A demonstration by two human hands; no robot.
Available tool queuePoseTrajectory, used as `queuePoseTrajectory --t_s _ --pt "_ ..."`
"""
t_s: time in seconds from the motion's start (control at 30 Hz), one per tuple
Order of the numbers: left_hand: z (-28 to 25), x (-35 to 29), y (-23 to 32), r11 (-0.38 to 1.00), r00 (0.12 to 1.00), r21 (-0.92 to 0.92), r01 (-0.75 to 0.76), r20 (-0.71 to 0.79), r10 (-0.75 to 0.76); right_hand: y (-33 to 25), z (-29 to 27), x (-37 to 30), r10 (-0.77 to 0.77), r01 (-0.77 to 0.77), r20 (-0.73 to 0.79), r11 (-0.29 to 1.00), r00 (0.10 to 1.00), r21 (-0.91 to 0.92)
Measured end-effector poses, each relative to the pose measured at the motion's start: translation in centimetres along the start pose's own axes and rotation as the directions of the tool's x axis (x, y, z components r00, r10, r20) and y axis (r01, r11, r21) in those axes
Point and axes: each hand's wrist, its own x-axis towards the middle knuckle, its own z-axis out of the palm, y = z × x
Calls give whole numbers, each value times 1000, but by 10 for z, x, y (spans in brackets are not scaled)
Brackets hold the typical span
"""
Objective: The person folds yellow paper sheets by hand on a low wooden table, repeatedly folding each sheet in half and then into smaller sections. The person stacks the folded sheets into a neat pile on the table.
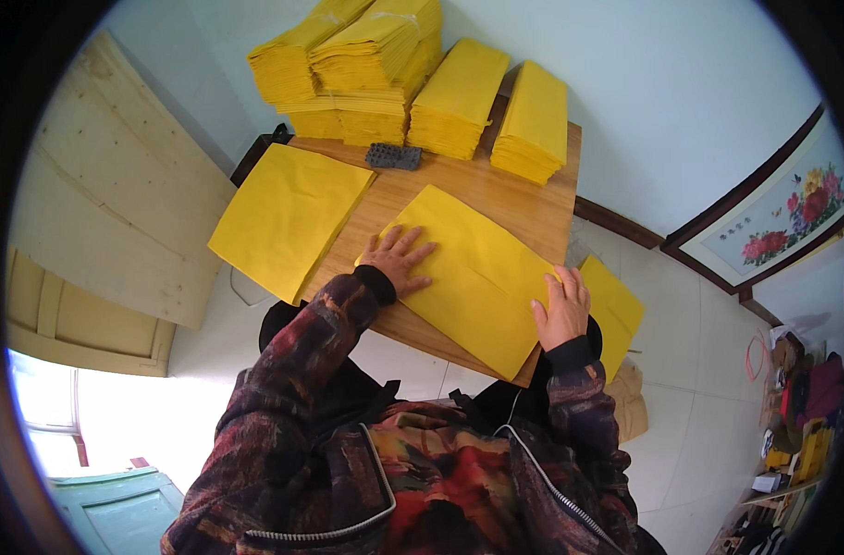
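A large yellow sheet of paper [477, 277], creased across its middle, lies flat on the wooden table in front of me. My left hand [400, 260] rests on its left part, fingers spread and palm down. At the sheet's right edge is my right hand [562, 311], fingers stretched out and the thumb apart on the paper. Whether the right fingertips press the edge or only touch it, I cannot tell. To the left, a stack of yellow sheets [292, 217] overhangs the table's edge.
Tall bundles of folded yellow paper [375, 55] stand along the table's back, with two more stacks [459, 97] beside them. A dark grey perforated block [394, 156] sits before them. Another yellow sheet [611, 310] lies lower, right of the table [542, 208]. Wooden boards [117, 185] lean at left.
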Motion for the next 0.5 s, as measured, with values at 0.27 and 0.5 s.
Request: queuePoseTrajectory --t_s 0.27,0.5 --pt "-19 -31 13 993 987 24 115 109 -116 -63 -15 -38 -182 113 159 924 970 365" --pt "8 -59 8 968 991 -213 130 27 -128 -54 11 -26 -112 47 196 950 974 307"
